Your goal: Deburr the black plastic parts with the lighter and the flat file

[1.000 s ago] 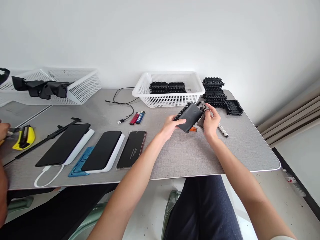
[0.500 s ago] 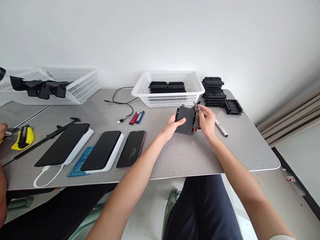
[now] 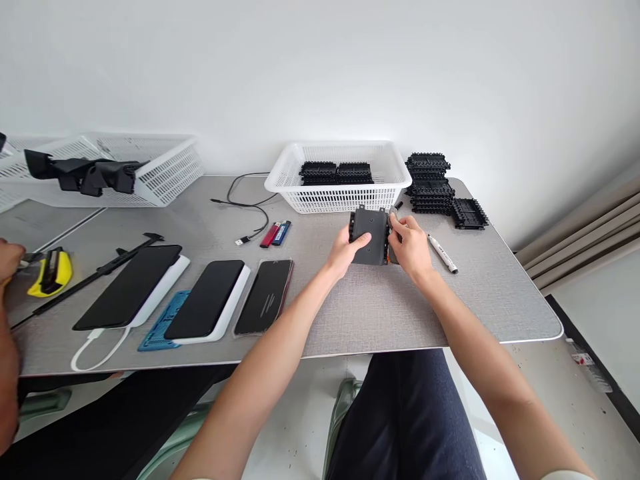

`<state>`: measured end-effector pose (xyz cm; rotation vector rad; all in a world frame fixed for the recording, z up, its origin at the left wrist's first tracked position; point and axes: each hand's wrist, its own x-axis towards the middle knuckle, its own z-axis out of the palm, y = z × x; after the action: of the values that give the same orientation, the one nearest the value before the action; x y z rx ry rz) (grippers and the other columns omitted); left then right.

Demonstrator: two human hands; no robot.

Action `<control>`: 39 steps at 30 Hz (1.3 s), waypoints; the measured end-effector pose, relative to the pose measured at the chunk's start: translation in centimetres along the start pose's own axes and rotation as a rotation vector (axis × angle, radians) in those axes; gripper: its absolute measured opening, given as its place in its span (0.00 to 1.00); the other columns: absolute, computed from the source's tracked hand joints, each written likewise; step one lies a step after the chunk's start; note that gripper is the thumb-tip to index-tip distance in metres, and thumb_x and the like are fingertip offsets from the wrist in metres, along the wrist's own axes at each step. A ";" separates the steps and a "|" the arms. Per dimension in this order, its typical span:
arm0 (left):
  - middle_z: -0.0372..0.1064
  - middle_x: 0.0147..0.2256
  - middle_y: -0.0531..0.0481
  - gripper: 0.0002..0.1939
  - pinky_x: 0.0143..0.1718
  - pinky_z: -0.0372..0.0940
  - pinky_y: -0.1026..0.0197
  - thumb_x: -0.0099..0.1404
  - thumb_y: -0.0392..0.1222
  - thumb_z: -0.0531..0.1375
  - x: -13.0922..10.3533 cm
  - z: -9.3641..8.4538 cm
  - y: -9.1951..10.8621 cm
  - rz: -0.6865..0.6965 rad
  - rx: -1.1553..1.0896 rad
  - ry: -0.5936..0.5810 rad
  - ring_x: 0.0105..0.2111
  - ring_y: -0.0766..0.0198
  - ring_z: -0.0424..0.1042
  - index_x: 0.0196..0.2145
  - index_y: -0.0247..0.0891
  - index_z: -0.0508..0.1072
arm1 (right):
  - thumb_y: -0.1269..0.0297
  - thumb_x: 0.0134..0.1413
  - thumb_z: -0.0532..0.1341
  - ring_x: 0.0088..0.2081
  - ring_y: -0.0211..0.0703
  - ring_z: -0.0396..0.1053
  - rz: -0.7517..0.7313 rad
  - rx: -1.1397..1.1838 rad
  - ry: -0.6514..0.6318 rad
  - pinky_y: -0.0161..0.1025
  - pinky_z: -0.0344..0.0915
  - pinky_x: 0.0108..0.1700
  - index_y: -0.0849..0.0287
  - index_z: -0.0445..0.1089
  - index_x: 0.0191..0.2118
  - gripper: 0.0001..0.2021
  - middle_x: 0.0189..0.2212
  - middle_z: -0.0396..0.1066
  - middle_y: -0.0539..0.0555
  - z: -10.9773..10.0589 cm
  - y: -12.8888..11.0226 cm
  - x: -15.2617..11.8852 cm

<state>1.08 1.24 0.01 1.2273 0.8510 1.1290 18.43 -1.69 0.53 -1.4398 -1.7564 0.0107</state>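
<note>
My left hand (image 3: pixel 345 251) is closed on the left side of a flat black plastic part (image 3: pixel 369 235) with knobbly edges, thumb resting on its smooth face. The part is held above the table, its face toward me. At its right edge, my right hand (image 3: pixel 411 244) is closed around a small grey tool (image 3: pixel 393 215), pinching near its upper end. A bit of orange shows below, by the part's lower right corner. Fingers hide most of the tool, so its kind is unclear. A white marker (image 3: pixel 443 254) lies right of my right hand.
Behind my hands stands a white basket (image 3: pixel 345 199) with similar black parts. More parts are stacked (image 3: pixel 429 190) at its right, with a single part (image 3: pixel 470 214) beside them. Lighters (image 3: pixel 271 235), a cable (image 3: pixel 257 208) and phones (image 3: pixel 264 297) lie leftward. A co-worker's hand (image 3: pixel 10 259) is far left.
The black part has tilted slightly and is now more upright. My right fingers have shifted around the grey tool, which is now more covered. The whole view has moved slightly.
</note>
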 end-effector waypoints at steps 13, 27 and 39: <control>0.77 0.42 0.41 0.25 0.44 0.72 0.47 0.48 0.52 0.72 0.9 -1.0 -0.3 0.041 -0.143 0.199 0.45 0.46 0.76 0.41 0.37 0.74 | 0.75 0.61 0.50 0.30 0.42 0.63 -0.115 -0.238 -0.366 0.39 0.52 0.29 0.62 0.73 0.54 0.20 0.40 0.69 0.58 -1.0 -2.7 0.0; 0.76 0.46 0.40 0.26 0.47 0.72 0.45 0.49 0.52 0.72 1.0 -1.8 0.0 -0.031 -0.065 0.107 0.47 0.46 0.76 0.42 0.37 0.74 | 0.70 0.61 0.51 0.37 0.45 0.69 0.062 0.105 0.196 0.42 0.67 0.38 0.56 0.78 0.45 0.18 0.39 0.67 0.57 -1.2 -0.5 0.2; 0.77 0.45 0.40 0.28 0.45 0.72 0.47 0.49 0.55 0.71 0.9 -1.1 -0.6 0.028 -0.109 0.125 0.46 0.46 0.76 0.44 0.37 0.72 | 0.73 0.60 0.52 0.31 0.40 0.66 -0.081 0.085 -0.162 0.39 0.65 0.38 0.57 0.76 0.53 0.21 0.38 0.68 0.56 0.4 -0.8 -0.4</control>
<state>0.33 2.39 -0.69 1.0907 0.8564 1.2691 17.50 -2.13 0.44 -1.3370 -1.9214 0.1615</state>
